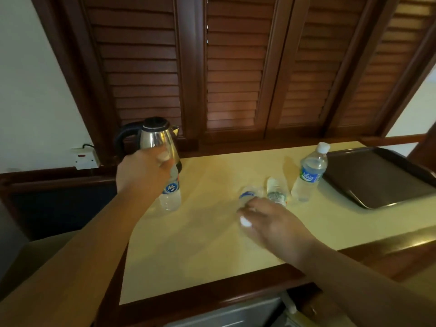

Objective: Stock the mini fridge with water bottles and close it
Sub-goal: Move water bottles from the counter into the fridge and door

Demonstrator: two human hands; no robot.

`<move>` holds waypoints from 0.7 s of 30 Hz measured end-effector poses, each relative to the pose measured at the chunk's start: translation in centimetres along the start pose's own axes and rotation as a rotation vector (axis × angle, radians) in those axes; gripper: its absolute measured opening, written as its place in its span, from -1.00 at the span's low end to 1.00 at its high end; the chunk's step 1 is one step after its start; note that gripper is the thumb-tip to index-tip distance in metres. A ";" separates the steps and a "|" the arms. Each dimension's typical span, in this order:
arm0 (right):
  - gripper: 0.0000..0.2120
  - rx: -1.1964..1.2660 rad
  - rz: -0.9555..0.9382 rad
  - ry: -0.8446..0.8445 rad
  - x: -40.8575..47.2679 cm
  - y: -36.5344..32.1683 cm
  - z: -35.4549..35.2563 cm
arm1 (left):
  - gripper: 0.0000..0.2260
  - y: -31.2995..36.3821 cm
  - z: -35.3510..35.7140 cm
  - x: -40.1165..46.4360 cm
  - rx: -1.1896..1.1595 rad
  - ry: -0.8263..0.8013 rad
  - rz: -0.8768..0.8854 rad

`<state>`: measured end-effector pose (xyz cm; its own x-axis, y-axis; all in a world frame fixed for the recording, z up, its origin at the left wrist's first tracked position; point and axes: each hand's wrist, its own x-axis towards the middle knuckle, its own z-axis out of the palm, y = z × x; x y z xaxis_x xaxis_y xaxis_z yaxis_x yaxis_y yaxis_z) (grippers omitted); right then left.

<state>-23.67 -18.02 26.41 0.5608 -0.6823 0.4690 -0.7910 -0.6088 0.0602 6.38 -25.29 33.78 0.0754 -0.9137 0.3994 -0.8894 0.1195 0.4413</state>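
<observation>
Setting: guest room of a hotel or lodging, refreshment counter. Evidence: cream-topped counter point(212, 244) with dark wood edging; steel electric kettle point(158, 140) with black handle at far left; wall socket point(86, 158) with switch and plugged cable on the pale wall to its left; empty dark serving tray point(377, 180) at far right; small branded water bottles point(310, 172) standing on the counter; louvred dark wood shutters point(236, 67) behind; grey appliance top point(236, 312), partly visible under the near edge.
</observation>
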 end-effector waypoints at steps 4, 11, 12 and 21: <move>-0.73 0.302 0.514 0.417 -1.8 -2.7 -5.5 | -0.82 1.8 -3.2 -4.7 -0.075 0.128 0.145; -0.78 0.434 0.718 0.601 -12.9 -9.8 -14.4 | -0.68 9.1 -8.0 -16.8 -0.311 0.148 0.167; -0.79 0.420 0.717 0.564 -15.0 -10.4 -15.0 | -0.67 10.1 -7.8 -19.0 -0.312 0.117 0.159; -0.78 0.359 0.891 0.403 -38.0 -15.5 -9.7 | -0.66 13.9 3.2 -39.4 -0.347 -0.205 0.230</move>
<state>-35.15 21.26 16.21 -0.3666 -0.7982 0.4780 -0.7218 -0.0802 -0.6875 -10.40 11.15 21.57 -0.2280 -0.9020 0.3666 -0.6663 0.4191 0.6168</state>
